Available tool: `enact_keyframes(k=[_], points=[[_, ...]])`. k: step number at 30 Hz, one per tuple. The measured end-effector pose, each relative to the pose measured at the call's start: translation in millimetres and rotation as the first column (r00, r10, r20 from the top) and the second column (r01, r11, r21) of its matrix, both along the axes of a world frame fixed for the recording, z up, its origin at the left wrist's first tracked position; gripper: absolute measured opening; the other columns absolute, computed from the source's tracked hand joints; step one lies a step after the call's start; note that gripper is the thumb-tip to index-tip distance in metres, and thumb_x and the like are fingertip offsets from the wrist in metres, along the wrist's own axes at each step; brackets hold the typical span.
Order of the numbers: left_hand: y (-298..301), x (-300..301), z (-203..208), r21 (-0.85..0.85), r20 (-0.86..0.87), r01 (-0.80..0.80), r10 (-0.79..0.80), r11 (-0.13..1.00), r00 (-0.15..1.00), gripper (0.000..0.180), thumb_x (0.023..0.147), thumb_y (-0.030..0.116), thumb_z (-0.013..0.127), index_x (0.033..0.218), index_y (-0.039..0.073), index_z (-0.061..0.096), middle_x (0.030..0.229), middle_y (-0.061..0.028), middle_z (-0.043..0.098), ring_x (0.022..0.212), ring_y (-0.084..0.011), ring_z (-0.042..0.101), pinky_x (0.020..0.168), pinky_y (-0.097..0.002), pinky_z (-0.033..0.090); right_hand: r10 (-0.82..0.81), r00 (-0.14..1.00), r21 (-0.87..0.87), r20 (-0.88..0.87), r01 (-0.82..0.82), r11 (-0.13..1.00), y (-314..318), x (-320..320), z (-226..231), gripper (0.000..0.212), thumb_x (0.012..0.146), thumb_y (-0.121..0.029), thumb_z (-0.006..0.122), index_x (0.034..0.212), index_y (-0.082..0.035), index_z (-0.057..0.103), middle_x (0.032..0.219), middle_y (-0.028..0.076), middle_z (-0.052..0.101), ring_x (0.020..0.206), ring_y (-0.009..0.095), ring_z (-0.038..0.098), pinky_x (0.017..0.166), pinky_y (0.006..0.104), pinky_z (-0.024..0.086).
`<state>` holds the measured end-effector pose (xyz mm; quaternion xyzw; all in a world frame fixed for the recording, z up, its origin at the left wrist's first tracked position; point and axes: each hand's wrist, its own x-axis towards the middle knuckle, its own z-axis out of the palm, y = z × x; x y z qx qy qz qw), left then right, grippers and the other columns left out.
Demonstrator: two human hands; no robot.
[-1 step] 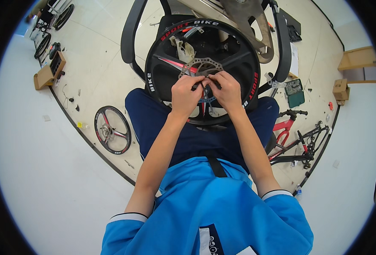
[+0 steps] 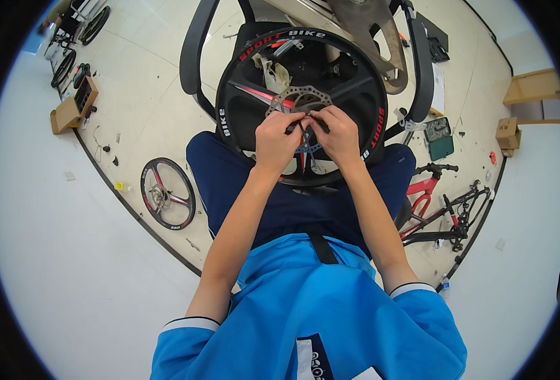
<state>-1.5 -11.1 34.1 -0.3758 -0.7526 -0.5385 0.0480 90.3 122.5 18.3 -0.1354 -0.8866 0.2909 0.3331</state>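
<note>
Nothing on or around the large wheel (image 2: 375, 95) visibly shifts from the earlier frame: both hands stay at its centre in the same pose. This wheel lies broadside up over the seat of a black chair, just beyond the person's knees. Over its hub, left hand (image 2: 276, 140) and right hand (image 2: 338, 136) meet, each in a narrow pinch, apparently on a thin dark piece (image 2: 303, 133); its exact kind is too small to tell. That piece looks light and stiff, probably easy to drop, so fingertip hold near an end seems right. The wheel, with its broad spokes, is likely rigid and rather heavy, best gripped by 2 opposite parts of its rim. The perforated brake disc (image 2: 304, 91) on its hub seems thin and liable to bend; the rim is a safer hold.

A pale crumpled rag (image 2: 273, 75) shows within the wheel's far left opening. The 2 armrests, left armrest (image 2: 193, 47) and right armrest (image 2: 423, 69), flank the wheel and limit sideways reach; a bulky metal part (image 2: 371, 28) crowds its far right edge. Left of the wheel, on the floor, lies a smaller-looking wheel (image 2: 159, 197); to its right, a red frame (image 2: 423, 190) and green case (image 2: 441, 147).
</note>
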Motion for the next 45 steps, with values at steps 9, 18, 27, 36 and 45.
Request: enact_keyframes(k=[9,18,27,36,45], points=[[10.6,0.5,6.4,-0.046,0.080,-0.033,0.037,0.998,0.996,0.013,0.084,0.008,0.082,0.094,0.000,0.078,0.082,-0.0138,0.075,0.069,-0.0228,0.072,0.064,-0.0310,0.056,0.000,1.000,-0.030,-0.004,0.000,1.000,-2.6,0.5,2.5,0.015,0.079,-0.007,0.081,0.091,-0.004,0.073,0.086,0.008,0.067,0.079,0.030,0.068,0.069,0.0376,0.055],[-18.7,-17.1,38.4,-0.193,0.303,0.173,-0.109,0.966,0.947,0.016,0.085,0.007,0.081,0.097,-0.002,0.079,0.079,-0.0101,0.078,0.068,-0.0126,0.073,0.065,-0.0254,0.055,0.014,1.000,-0.083,-0.019,-0.016,0.996,-0.6,1.2,4.1,0.014,0.080,-0.007,0.081,0.089,-0.003,0.072,0.086,0.008,0.068,0.079,0.029,0.069,0.069,0.0375,0.056],[-61.4,-10.9,50.3,-0.139,0.403,-0.004,0.061,0.990,0.913,0.016,0.084,0.011,0.085,0.092,-0.002,0.080,0.075,-0.0084,0.076,0.064,-0.0095,0.070,0.061,-0.0224,0.053,0.001,1.000,-0.098,0.024,0.001,0.995,-1.7,0.1,7.0,0.014,0.079,-0.007,0.082,0.088,-0.002,0.073,0.086,0.009,0.069,0.079,0.029,0.069,0.069,0.0372,0.056],[-56.4,3.4,52.5,-0.120,0.209,-0.019,0.044,0.993,0.977,0.010,0.085,0.006,0.083,0.089,-0.002,0.079,0.075,-0.0063,0.075,0.064,-0.0077,0.068,0.060,-0.0210,0.051,-0.043,0.998,-0.046,-0.041,0.041,0.998,-4.5,-2.6,3.1,0.015,0.079,-0.010,0.084,0.089,-0.002,0.075,0.082,0.008,0.068,0.075,0.028,0.068,0.066,0.0362,0.055],[-53.8,2.3,55.4,-0.112,0.202,0.014,0.009,0.994,0.979,0.009,0.085,0.005,0.083,0.086,-0.002,0.077,0.071,-0.0053,0.073,0.061,-0.0071,0.065,0.058,-0.0211,0.050,-0.040,0.994,0.024,-0.103,0.042,0.999,-4.7,-3.6,-4.4,0.016,0.079,-0.009,0.084,0.091,-0.003,0.077,0.081,0.008,0.068,0.073,0.027,0.068,0.065,0.0364,0.055]])
